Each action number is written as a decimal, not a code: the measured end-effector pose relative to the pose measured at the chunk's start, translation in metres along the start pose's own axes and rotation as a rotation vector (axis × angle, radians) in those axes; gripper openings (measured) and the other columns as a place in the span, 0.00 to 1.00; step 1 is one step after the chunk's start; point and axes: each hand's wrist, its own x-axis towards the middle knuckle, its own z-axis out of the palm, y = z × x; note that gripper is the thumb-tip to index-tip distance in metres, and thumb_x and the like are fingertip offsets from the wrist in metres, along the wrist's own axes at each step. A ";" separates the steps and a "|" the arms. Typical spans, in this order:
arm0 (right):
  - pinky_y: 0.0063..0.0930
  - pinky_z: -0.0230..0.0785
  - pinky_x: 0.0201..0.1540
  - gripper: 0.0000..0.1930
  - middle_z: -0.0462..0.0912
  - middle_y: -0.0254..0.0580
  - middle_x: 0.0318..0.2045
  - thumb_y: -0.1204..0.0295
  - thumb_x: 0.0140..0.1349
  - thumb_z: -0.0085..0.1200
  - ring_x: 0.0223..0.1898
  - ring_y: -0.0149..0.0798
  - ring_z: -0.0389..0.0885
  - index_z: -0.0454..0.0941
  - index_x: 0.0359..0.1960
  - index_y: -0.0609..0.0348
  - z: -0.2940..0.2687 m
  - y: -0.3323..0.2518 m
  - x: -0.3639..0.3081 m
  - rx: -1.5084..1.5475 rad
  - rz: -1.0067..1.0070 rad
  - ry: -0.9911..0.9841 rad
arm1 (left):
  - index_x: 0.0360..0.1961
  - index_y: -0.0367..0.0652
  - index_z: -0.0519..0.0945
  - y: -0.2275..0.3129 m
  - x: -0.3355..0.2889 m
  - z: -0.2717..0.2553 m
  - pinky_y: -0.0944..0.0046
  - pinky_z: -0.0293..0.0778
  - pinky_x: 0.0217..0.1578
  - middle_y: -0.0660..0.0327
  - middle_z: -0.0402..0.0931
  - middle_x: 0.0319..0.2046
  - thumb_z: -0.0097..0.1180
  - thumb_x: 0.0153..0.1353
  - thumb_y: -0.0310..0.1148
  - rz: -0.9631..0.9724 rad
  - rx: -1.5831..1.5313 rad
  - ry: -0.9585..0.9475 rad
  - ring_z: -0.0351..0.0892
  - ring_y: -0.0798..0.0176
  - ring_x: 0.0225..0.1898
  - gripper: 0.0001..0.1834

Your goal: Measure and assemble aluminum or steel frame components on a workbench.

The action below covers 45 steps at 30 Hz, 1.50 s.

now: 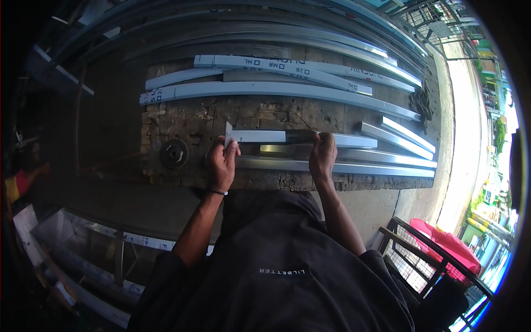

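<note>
My left hand [222, 164] grips the left end of a short grey aluminium profile [259, 135] that lies across a worn wooden workbench [193, 119]. My right hand [322, 156] pinches a dark flat metal piece [301, 136] laid against the same profile near its middle. Another long silver profile [365, 167] lies just below both hands, along the bench's near edge. A black band sits on my left wrist.
Several long grey profiles [276, 88] with printed film lie at the back of the bench. A round cutting disc [175, 152] rests at the left. Short silver offcuts [398, 135] lie at the right. A wire crate with red cloth [442, 243] stands lower right, more profiles lower left.
</note>
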 end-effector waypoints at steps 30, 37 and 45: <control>0.51 0.69 0.57 0.20 0.82 0.62 0.50 0.57 0.70 0.53 0.56 0.62 0.79 0.78 0.48 0.65 -0.202 0.258 0.118 -0.482 0.596 0.274 | 0.39 0.43 0.77 -0.041 0.043 -0.083 0.74 0.59 0.26 0.70 0.71 0.25 0.58 0.72 0.41 -0.211 -0.117 0.075 0.67 0.77 0.26 0.13; 0.51 0.70 0.58 0.20 0.82 0.58 0.52 0.57 0.71 0.52 0.56 0.59 0.80 0.77 0.50 0.63 -0.237 0.308 0.144 -0.528 0.655 0.267 | 0.38 0.43 0.76 -0.039 0.050 -0.093 0.74 0.58 0.24 0.70 0.71 0.24 0.58 0.72 0.41 -0.214 -0.013 0.086 0.66 0.78 0.25 0.12; 0.52 0.71 0.58 0.18 0.82 0.57 0.54 0.61 0.70 0.51 0.56 0.58 0.81 0.81 0.48 0.64 -0.275 0.360 0.167 -0.487 0.732 0.320 | 0.34 0.42 0.75 -0.053 0.058 -0.095 0.73 0.57 0.22 0.70 0.69 0.22 0.58 0.72 0.40 -0.225 0.098 0.115 0.64 0.78 0.21 0.13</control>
